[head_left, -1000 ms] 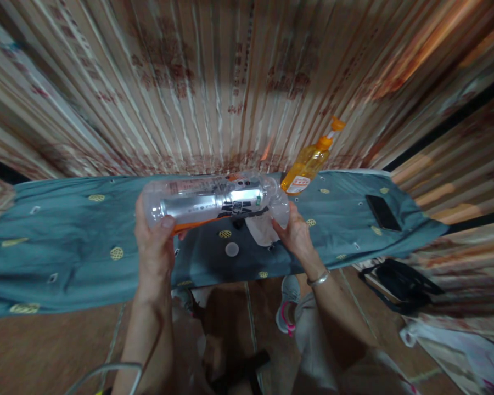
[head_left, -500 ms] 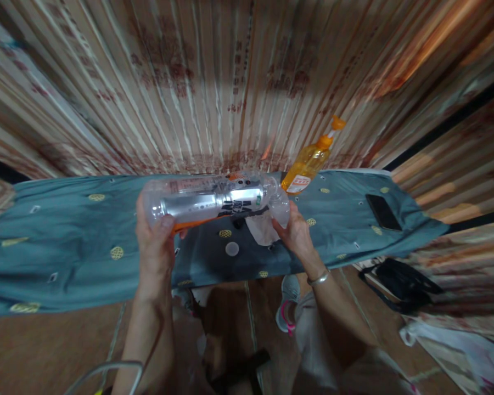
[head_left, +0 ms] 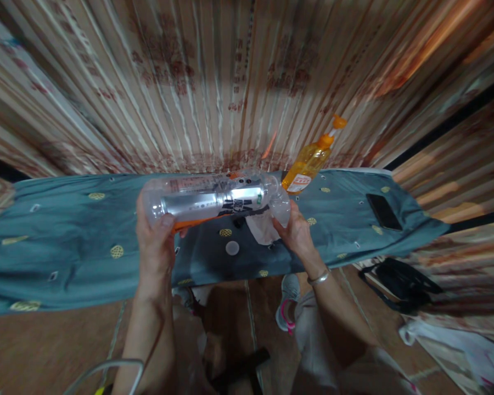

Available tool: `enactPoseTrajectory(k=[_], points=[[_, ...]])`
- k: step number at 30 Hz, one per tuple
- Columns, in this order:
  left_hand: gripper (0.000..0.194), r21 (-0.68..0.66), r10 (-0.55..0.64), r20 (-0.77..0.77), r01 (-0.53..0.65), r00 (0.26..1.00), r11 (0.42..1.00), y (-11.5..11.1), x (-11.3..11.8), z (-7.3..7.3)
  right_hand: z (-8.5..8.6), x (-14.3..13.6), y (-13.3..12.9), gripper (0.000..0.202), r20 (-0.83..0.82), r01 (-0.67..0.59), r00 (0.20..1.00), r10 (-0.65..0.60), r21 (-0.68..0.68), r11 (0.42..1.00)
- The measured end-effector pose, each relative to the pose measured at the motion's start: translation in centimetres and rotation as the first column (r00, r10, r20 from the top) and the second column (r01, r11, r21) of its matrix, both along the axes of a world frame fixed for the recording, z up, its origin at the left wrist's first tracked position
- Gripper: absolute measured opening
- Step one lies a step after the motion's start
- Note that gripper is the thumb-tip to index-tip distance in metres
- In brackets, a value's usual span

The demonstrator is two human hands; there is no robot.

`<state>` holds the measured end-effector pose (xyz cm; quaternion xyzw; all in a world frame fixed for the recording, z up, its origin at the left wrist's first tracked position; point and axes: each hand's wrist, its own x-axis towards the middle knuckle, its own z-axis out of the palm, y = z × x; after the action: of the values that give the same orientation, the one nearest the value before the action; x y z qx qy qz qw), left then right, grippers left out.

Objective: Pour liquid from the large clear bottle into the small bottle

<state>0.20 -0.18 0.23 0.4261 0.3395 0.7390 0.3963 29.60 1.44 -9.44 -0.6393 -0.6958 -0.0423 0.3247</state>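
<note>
A large clear plastic bottle (head_left: 201, 203) with silver, black and orange on its label lies sideways above the table. My left hand (head_left: 156, 233) is closed around its left end, thumb on the near side. At the other end, my right hand (head_left: 294, 230) grips a clear rounded plastic piece (head_left: 280, 208). I cannot tell whether this piece is part of the bottle. Below it, a crumpled whitish sheet (head_left: 263, 229) rests on the table, partly hidden. A small round white disc (head_left: 232, 248) lies nearer to me.
An orange pump bottle (head_left: 307, 167) stands behind my right hand. Farther right is a black phone (head_left: 382, 211) on the teal patterned tablecloth (head_left: 78, 236). Pleated curtains (head_left: 214, 82) hang behind the table. A black bag (head_left: 403, 280) sits low on the right.
</note>
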Motion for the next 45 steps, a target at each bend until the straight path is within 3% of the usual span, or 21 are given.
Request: enactPoseTrajectory(k=[45], points=[[0.051, 0.038, -0.001, -0.063, 0.003, 0.998, 0.999, -0.02, 0.09, 0.05, -0.32, 0.15, 0.09, 0.062, 0.01, 0.009, 1.0, -0.008, -0.004, 1.0]])
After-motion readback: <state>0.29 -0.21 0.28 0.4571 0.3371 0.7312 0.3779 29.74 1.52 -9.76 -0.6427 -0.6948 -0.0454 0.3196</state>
